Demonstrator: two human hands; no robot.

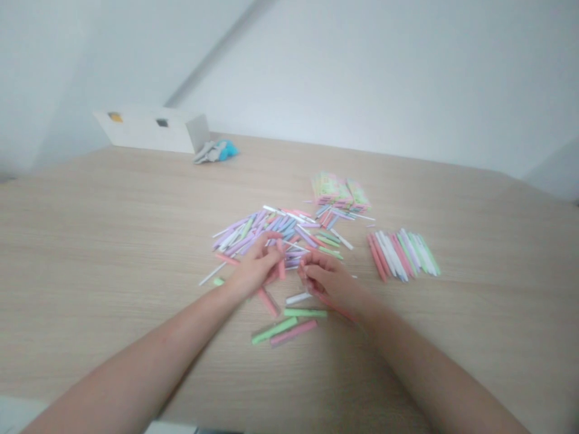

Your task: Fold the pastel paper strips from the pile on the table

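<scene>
My left hand (260, 262) is closed on a pink stick (281, 260), held nearly upright between thumb and fingers. Just to its right, my right hand (325, 276) is curled in a pinch; what sits in its fingertips is too blurred to name. Behind both hands spreads a loose pile of thin pastel sticks (244, 234) in purple, white, blue, green and pink. Closer to me lie separate thicker sticks: a green stick (274, 331), a pink stick (294, 333) and another green stick (306, 313). A white stick (297, 298) lies beside my right hand, partly covered.
To the right, several pink, white, purple and green sticks (402, 254) lie side by side in a row. Small patterned packs (337, 190) are stacked behind the pile. A white box (149, 131) and a crumpled grey-and-blue item (217, 150) stand at the back left by the wall.
</scene>
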